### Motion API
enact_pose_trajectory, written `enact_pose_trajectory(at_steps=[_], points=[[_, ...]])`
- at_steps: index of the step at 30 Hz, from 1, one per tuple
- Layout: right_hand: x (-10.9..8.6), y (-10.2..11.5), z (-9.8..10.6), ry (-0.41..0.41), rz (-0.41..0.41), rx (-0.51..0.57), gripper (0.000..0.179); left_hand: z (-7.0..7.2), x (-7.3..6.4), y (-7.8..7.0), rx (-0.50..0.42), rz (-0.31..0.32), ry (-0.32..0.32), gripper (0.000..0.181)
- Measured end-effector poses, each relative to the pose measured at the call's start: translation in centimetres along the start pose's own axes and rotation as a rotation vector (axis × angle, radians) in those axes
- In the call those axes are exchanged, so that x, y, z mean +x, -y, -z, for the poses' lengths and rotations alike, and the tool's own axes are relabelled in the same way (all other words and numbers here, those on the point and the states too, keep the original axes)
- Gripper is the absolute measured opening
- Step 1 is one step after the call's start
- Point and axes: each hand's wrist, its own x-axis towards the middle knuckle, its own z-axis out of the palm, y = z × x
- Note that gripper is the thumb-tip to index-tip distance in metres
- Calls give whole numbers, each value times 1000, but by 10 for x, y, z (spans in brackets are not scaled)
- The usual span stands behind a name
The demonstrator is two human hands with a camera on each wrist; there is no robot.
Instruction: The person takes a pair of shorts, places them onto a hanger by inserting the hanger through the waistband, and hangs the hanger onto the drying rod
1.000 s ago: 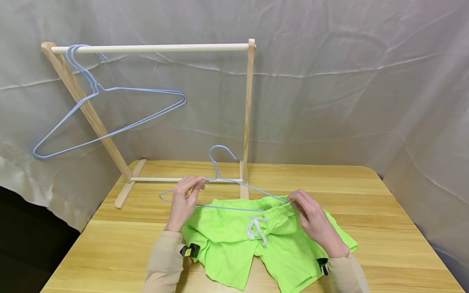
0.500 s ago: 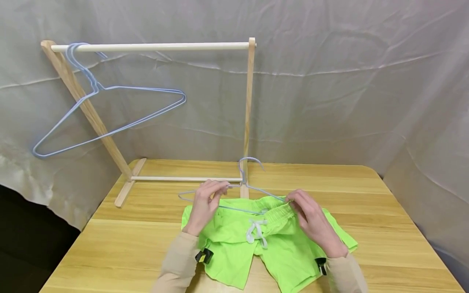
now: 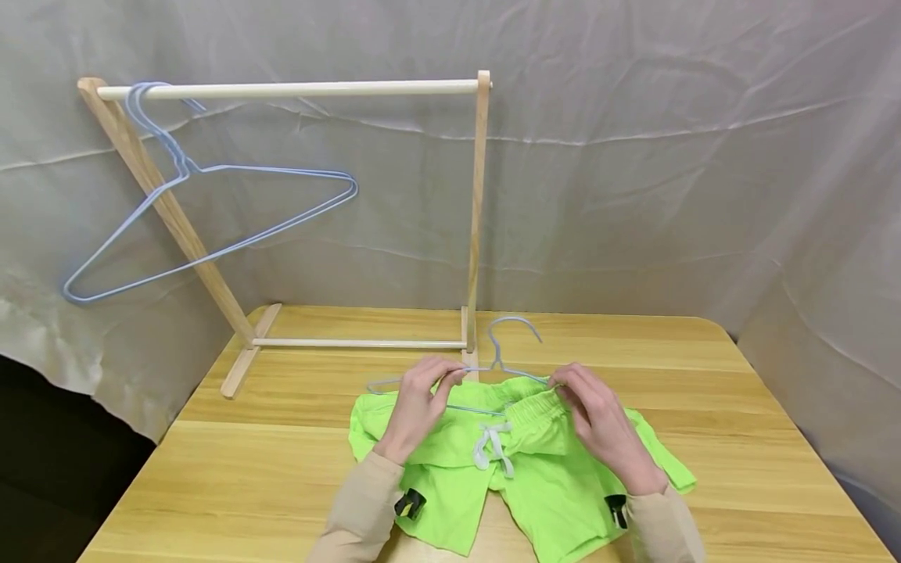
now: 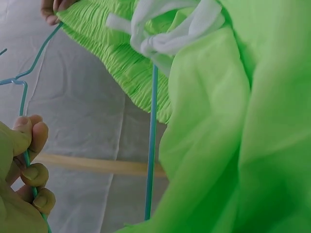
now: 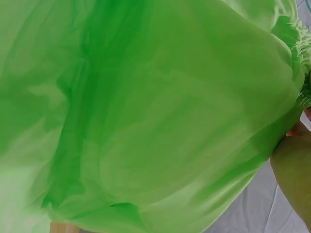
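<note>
Bright green shorts [image 3: 450, 500] with an elastic waistband and a white drawstring bow [image 3: 495, 447] lie on the table, waist toward the rack. A thin blue wire hanger [image 3: 496, 352] runs into the waist opening, its right end hidden inside the cloth and its hook standing up. My left hand [image 3: 422, 403] grips the hanger's left shoulder; in the left wrist view the fingers [image 4: 36, 174] curl round the wire. My right hand [image 3: 601, 426] pinches the right side of the waistband. Green cloth fills most of the right wrist view.
Behind the shorts, toward the left, stands a wooden clothes rack [image 3: 288, 90]. More blue hangers [image 3: 274, 170] hang together at the left end of its rail. The wooden table [image 3: 739, 453] is backed by a grey curtain [image 3: 633, 195].
My left hand has moved to the right, pushing the hanger further into the waist opening; its hook has shifted right and lower. My right hand stays almost still at the waistband.
</note>
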Motion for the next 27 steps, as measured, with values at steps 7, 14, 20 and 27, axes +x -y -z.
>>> enact_pose_trajectory(at_steps=[7,14,20,27], points=[[1,1,0,-22,19,8,41,-6,-2,-4,0,6,28,10],[2,5,-6,-27,43,29,39,-16,-4,-13,31,-22,38,10],[3,8,-11,-16,33,48,38,-25,-6,-20,45,5,58,11],[1,9,-13,-15,-45,44,39,-24,-6,-21,16,44,62,12]])
